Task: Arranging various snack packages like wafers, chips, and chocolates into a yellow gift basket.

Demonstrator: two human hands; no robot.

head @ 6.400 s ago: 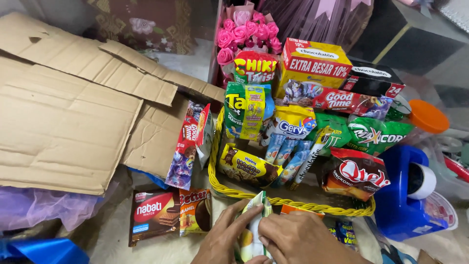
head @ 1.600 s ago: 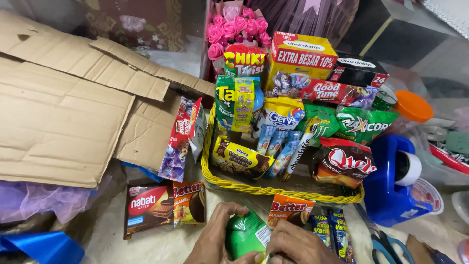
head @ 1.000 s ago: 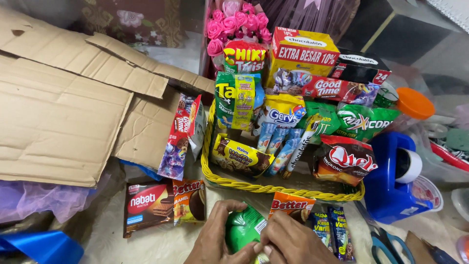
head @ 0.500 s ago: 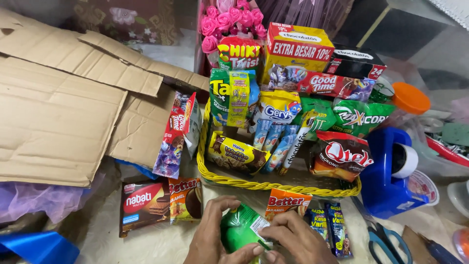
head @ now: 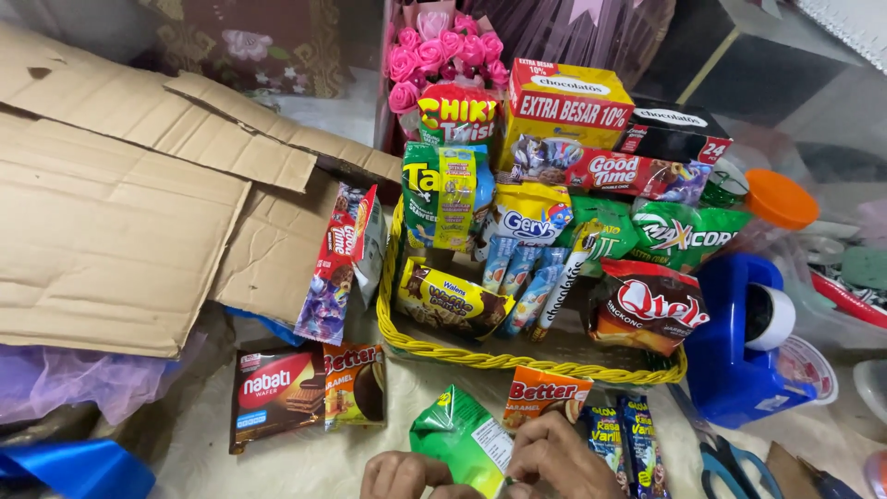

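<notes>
At the bottom edge, my left hand (head: 404, 475) and my right hand (head: 557, 458) both grip a green snack packet (head: 459, 440), its lower end pinched between the fingers. Just beyond the packet stands a yellow woven basket (head: 480, 358) packed with upright snack packs and boxes, with pink fabric roses (head: 427, 54) behind it. An orange snack packet (head: 543, 392) lies beside my right hand, and dark blue sachets (head: 626, 444) lie to its right.
Flattened cardboard (head: 111, 212) covers the left side. A red wafer pack (head: 275, 393) and a caramel snack pack (head: 356, 391) lie on the floor left of my hands. A blue tape dispenser (head: 735, 346) stands right of the basket, with scissors (head: 725, 462) near it.
My hands swapped a pale packet for the green one. Over the last second they have turned it and slid down its lower end. The view has drifted slightly.
</notes>
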